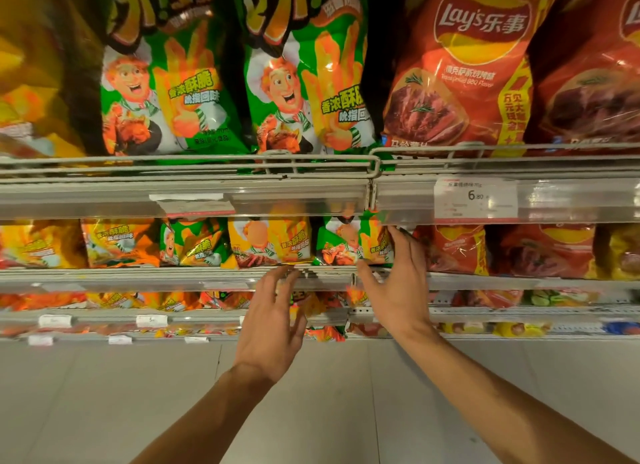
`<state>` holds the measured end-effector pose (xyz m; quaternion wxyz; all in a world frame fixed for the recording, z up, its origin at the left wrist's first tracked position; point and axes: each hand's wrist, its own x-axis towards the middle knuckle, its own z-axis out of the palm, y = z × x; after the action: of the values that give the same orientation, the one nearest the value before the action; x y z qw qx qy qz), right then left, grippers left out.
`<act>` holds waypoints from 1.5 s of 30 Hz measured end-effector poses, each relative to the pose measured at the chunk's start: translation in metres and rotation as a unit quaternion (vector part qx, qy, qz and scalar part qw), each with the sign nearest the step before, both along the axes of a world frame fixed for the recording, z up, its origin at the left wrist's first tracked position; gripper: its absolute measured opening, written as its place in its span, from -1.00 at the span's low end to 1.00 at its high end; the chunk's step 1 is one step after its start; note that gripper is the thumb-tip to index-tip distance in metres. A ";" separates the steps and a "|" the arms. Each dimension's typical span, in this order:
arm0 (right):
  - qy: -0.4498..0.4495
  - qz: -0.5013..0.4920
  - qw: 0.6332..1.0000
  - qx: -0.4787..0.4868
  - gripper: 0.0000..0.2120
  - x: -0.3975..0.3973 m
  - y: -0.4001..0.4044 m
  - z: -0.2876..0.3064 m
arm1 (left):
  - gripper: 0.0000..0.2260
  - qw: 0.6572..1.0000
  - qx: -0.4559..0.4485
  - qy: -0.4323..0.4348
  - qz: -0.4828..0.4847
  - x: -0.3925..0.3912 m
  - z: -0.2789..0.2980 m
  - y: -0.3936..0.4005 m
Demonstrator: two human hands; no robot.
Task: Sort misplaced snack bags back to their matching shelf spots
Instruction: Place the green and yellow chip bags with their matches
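Right hand [398, 290] against green bag [349, 245]

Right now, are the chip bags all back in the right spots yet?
Not yet. The top shelf looks tidy: green bags together, red bags together. On the second shelf a yellow bag sits between green ones, so it looks misplaced. Both hands are empty; the right hand touches a green bag, and the left hand reaches in below.

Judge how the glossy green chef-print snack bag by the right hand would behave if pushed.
The glossy green chef-print snack bag looks puffed, so probably light and yielding. Its shiny film may slip under the right hand. Standing behind a low wire shelf rail, it could tip backward.
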<state>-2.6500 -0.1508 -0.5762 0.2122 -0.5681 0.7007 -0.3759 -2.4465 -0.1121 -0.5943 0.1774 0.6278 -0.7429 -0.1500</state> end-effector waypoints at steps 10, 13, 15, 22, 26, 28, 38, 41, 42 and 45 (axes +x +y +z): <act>-0.099 0.081 0.991 0.034 -0.37 0.080 0.013 0.004 | -0.60 0.958 -0.052 0.134 0.246 0.113 0.017 -0.001; -0.104 0.087 0.987 0.082 -0.09 0.105 -0.005 0.004 | -0.48 0.953 -0.046 0.158 0.254 0.143 0.026 -0.028; -0.103 0.085 0.986 0.098 0.01 0.119 -0.017 0.003 | -0.44 0.955 -0.028 0.187 0.229 0.158 0.031 -0.049; -0.121 0.070 0.983 0.117 0.07 0.133 -0.064 -0.012 | -0.45 0.935 0.039 0.317 0.157 0.176 0.022 -0.105; -0.142 0.079 0.980 0.118 -0.06 0.133 -0.073 -0.020 | -0.63 0.921 0.120 0.353 0.116 0.189 0.013 -0.129; -0.154 0.071 0.979 0.111 -0.07 0.134 -0.075 -0.023 | -0.59 0.921 0.134 0.345 0.123 0.197 0.012 -0.135; -0.204 0.053 0.976 0.055 -0.10 0.154 -0.074 -0.022 | -0.52 0.921 0.120 0.337 0.152 0.213 0.021 -0.129; -0.206 0.051 0.976 0.047 -0.10 0.160 -0.068 -0.013 | -0.59 0.923 0.100 0.334 0.162 0.210 0.024 -0.126; -0.206 0.052 0.976 0.047 -0.07 0.162 -0.065 -0.008 | -0.60 0.924 0.093 0.332 0.163 0.208 0.025 -0.124; -0.211 0.066 0.973 0.065 -0.10 0.168 -0.055 0.007 | -0.61 0.928 0.094 0.322 0.160 0.206 0.028 -0.122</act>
<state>-2.4819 -0.2057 -0.5692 0.4156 -0.5060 0.6242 -0.4261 -2.2408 -0.2338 -0.5665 0.3692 0.6701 -0.5177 -0.3830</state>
